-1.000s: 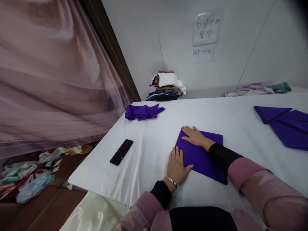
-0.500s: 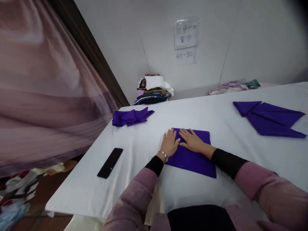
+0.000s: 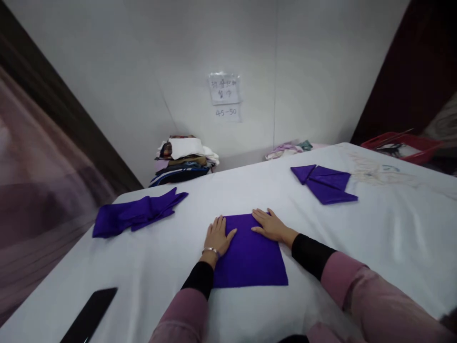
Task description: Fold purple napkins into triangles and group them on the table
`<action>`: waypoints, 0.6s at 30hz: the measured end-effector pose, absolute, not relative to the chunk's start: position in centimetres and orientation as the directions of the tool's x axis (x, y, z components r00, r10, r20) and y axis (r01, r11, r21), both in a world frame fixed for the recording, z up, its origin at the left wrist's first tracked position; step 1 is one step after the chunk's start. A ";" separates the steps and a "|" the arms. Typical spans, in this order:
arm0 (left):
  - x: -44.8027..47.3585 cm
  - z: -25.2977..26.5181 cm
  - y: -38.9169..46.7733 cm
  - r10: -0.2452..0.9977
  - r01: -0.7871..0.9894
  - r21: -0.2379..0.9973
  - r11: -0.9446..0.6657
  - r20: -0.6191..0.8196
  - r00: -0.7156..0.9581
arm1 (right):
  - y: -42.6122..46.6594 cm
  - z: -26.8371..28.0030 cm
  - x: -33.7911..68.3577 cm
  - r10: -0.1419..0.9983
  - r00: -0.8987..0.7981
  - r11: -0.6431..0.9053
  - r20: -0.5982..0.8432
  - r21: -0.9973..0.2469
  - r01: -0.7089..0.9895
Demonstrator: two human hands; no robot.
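A purple cloth napkin (image 3: 250,259) lies flat on the white-covered table (image 3: 171,305), folded into a rough square. My left hand (image 3: 217,238) rests on its far left corner and edge, fingers stretched out. Flat on the far right corner is my right hand (image 3: 270,226), its fingers spread. Neither hand grips the fabric. A crumpled purple cloth (image 3: 137,213) lies to the left of my hands. To the right, farther back, is another purple cloth (image 3: 324,183) folded into pointed shapes.
A black phone (image 3: 91,314) lies at the near left of the table. Behind the far edge are a stack of folded clothes (image 3: 185,159) and a small cloth pile (image 3: 285,149). A red basket (image 3: 403,145) stands at the back right. A handwritten sign (image 3: 224,90) hangs on the wall.
My hands have moved apart across the napkin, from close together at its far middle to its two far corners. The camera view has turned right.
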State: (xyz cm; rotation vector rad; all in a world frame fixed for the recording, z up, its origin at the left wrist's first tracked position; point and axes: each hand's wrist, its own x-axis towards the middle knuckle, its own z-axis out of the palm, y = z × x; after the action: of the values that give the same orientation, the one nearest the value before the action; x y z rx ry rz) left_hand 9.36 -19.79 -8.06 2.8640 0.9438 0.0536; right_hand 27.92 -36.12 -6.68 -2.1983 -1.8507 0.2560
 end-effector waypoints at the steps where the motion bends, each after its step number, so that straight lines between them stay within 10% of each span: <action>1: 9.4 -8.0 -19.7 0.596 0.592 0.120 -0.797 -0.009 0.803 | -37.0 -6.6 28.4 0.980 0.200 -0.182 0.025 -0.310 0.933; 10: 9.5 -7.8 -19.5 0.600 0.600 0.071 -0.797 -0.020 0.800 | -40.6 -5.0 29.5 0.925 0.378 -0.353 0.039 -0.284 0.892; 18: 9.6 -7.3 -19.6 0.605 0.608 0.043 -0.793 -0.062 0.794 | -34.7 -4.8 24.1 0.989 0.081 -0.031 0.126 -0.357 0.933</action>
State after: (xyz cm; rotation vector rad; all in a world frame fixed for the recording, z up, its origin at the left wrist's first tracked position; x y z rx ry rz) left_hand 9.62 -19.57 -7.31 2.9176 0.9875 -0.0701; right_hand 24.07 -34.73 -4.81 -2.0208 -1.9058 0.2210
